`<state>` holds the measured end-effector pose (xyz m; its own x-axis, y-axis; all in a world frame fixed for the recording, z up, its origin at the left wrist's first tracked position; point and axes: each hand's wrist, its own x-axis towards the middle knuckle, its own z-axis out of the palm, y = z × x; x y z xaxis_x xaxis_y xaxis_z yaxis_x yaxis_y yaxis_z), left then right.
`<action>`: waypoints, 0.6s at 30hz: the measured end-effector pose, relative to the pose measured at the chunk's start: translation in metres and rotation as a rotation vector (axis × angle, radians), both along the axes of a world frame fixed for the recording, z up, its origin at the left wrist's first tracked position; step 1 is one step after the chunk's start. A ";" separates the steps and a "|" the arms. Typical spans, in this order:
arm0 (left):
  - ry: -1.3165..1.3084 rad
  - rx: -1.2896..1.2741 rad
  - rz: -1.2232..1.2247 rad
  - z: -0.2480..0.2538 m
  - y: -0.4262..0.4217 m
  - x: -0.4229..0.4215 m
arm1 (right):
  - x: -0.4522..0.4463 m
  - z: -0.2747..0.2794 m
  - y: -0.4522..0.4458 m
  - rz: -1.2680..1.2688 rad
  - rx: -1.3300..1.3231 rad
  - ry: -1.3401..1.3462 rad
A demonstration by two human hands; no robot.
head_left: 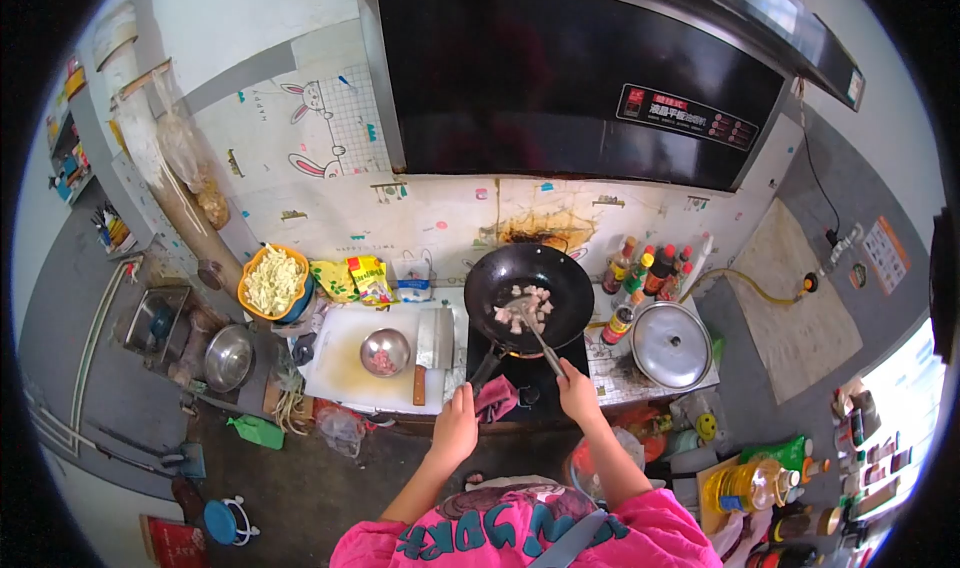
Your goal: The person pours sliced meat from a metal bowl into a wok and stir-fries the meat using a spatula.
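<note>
Grips round black wok (565, 293), frame centre, by handle (487, 367) with left hand (456, 426); spatula (545, 351) with right hand (578, 394), among pale chunks (541, 295).

A blue stool (222, 521) is set on the floor (310, 493); rabbits (313, 96) are printed on the backsplash (415, 208); a poster (886, 256) is mounted at right.

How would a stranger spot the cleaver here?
Find the black wok, then the white cutting board left of it. The cleaver lies near the board's right edge, beside the small metal bowl; its broad blade and brown handle set it apart.
</note>
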<state>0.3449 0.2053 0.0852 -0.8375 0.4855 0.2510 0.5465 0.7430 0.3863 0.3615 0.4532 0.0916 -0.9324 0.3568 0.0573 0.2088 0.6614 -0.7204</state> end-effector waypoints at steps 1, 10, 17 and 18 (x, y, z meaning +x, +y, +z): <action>-0.004 -0.001 0.003 0.000 0.001 0.000 | -0.001 0.004 0.001 -0.001 -0.013 0.017; -0.013 -0.003 -0.007 -0.003 -0.002 -0.001 | -0.042 0.002 0.004 -0.019 0.021 0.016; -0.024 0.016 -0.017 -0.005 -0.003 -0.002 | -0.028 -0.018 0.031 -0.111 -0.039 0.078; -0.020 0.009 -0.014 -0.004 -0.003 -0.002 | -0.027 -0.030 0.036 -0.151 -0.092 0.072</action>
<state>0.3432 0.2028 0.0808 -0.8354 0.4951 0.2387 0.5490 0.7317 0.4039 0.3348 0.4891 0.0612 -0.8625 0.4993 0.0829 0.2460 0.5567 -0.7934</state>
